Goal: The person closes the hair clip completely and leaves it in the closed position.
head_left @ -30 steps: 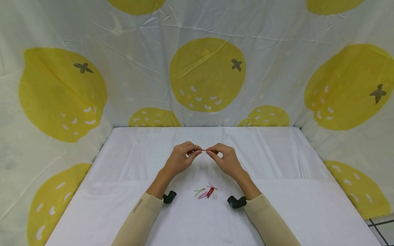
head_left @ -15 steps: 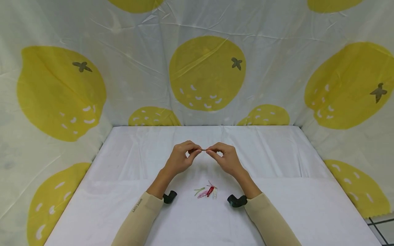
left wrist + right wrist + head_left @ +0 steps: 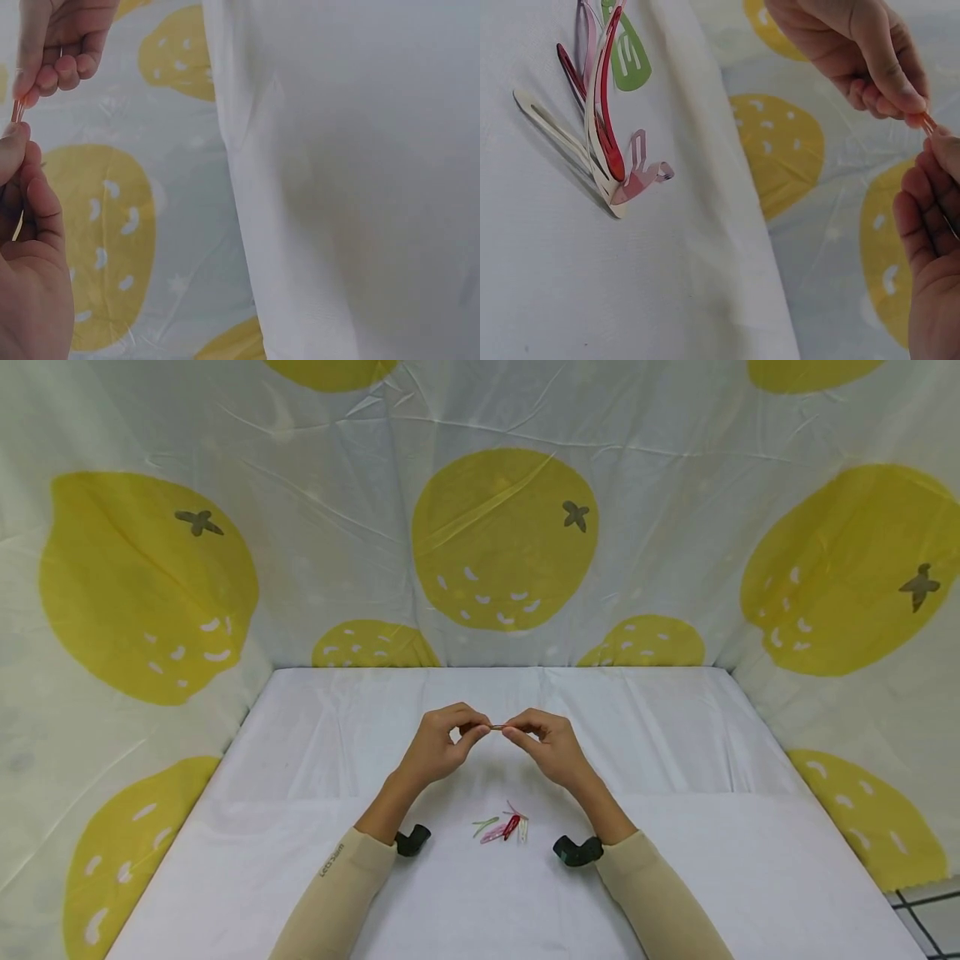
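My left hand [image 3: 441, 748] and right hand [image 3: 553, 750] meet fingertip to fingertip over the far half of the table. Between them is a thin orange hair clip [image 3: 928, 122], each hand pinching one end with thumb and forefinger. Only a short middle stretch of the clip [image 3: 18, 110] shows; fingers hide both ends. Nearer the body, several snap hair clips lie in a loose pile: a green clip [image 3: 634, 56], a red clip [image 3: 609, 139], a cream clip [image 3: 544, 124] and a pink clip [image 3: 636, 185]. Some in the pile are bent open.
A white cloth [image 3: 300, 760] covers the table. Behind it and along both sides hangs a lemon-print curtain [image 3: 337, 543]. Dark wrist mounts [image 3: 577, 852] stick out inward from both cuffs. Floor tiles [image 3: 933, 918] show at the lower right.
Both hands keep nearly the same place and pinch. The strip of clip between the fingertips looks slightly different in tilt; the pile stays as it was.
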`<state>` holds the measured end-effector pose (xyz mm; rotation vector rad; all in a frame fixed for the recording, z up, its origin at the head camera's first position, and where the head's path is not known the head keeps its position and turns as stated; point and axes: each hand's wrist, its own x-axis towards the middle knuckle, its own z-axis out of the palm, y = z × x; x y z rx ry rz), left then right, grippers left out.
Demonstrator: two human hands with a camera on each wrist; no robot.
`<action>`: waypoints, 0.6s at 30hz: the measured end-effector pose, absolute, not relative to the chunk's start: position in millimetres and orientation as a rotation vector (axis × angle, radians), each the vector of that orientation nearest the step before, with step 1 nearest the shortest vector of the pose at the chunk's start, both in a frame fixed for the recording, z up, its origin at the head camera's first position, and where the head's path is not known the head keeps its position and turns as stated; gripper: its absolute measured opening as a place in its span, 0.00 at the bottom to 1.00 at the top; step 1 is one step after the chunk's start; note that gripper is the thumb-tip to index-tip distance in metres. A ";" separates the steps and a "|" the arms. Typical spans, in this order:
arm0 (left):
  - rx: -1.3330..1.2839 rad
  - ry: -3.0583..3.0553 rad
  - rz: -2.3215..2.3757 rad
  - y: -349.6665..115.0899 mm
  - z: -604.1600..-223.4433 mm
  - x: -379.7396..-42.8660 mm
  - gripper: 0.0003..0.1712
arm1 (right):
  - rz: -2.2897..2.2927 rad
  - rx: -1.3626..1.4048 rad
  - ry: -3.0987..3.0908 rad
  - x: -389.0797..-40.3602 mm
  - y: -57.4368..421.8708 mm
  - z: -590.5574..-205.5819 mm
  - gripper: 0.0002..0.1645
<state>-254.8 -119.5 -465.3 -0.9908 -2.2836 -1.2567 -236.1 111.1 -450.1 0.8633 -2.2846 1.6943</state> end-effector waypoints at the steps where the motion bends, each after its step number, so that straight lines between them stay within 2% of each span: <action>1: -0.992 -2.290 -1.262 -119.7 -465.4 -254.9 0.04 | 1.704 0.873 -2.284 -235.9 111.2 -449.7 0.06; 8: -0.985 -2.290 -1.259 -120.6 -463.2 -255.2 0.05 | 1.730 0.901 -2.265 -246.6 111.5 -460.6 0.06; 18: -0.857 -2.341 -1.233 -119.3 -474.3 -262.1 0.05 | 1.652 0.735 -2.297 -264.4 113.8 -487.8 0.05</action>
